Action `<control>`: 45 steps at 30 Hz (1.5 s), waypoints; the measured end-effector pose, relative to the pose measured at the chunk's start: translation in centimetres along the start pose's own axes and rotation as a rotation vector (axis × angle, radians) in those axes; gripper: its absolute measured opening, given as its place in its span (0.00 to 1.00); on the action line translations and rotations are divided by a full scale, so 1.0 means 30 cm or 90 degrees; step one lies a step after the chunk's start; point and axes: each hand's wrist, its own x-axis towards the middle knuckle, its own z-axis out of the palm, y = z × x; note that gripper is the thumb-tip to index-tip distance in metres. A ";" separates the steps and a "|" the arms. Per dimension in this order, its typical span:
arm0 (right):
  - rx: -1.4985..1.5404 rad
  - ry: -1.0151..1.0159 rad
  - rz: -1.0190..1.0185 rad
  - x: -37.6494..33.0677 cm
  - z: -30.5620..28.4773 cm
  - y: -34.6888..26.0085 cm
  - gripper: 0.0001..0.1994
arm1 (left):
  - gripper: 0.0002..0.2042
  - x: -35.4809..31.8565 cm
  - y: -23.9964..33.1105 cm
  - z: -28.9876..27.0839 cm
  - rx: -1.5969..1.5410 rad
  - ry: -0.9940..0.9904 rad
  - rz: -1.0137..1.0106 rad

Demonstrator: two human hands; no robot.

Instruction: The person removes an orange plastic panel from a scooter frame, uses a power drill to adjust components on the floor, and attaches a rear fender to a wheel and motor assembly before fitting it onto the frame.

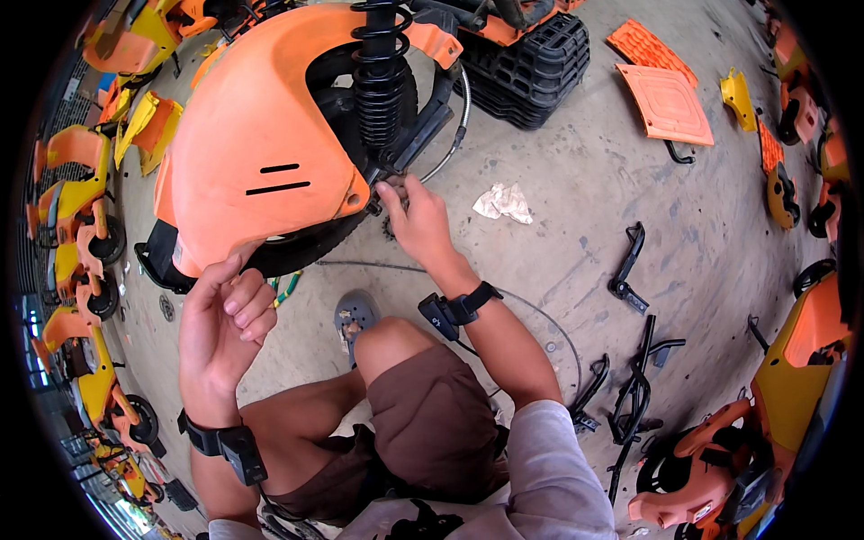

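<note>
In front of me stands a scooter's rear end with a large orange fender [243,117] over a black tyre [301,247]. A black coil-spring shock absorber [378,85] rises beside the fender. My right hand [418,220] is at the shock's lower end, close to the fender's corner hole. Its thumb and fingers are pinched together there, and what they grip is too small to make out. My left hand [229,315] is raised beside the fender's lower edge with its fingers curled in. Nothing shows in it. A silvery cable [463,112] curves down behind the shock.
A black crate [531,72] stands beyond the wheel. Crumpled white paper [504,203], a black bracket [628,270] and a black tubular frame [634,387] lie on the floor to the right. An orange panel [666,103] lies farther off. Orange-yellow scooters [76,216] line both sides.
</note>
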 end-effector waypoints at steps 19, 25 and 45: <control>0.218 0.058 0.220 -0.049 -0.022 -0.002 0.14 | 0.24 -0.008 -0.007 -0.038 -0.018 -0.058 0.045; 0.279 0.093 0.203 -0.069 -0.037 -0.010 0.12 | 0.27 0.004 0.000 -0.056 0.001 -0.090 0.035; 0.048 0.174 -0.040 -0.029 0.023 0.000 0.08 | 0.28 -0.001 0.006 -0.050 -0.008 -0.095 0.018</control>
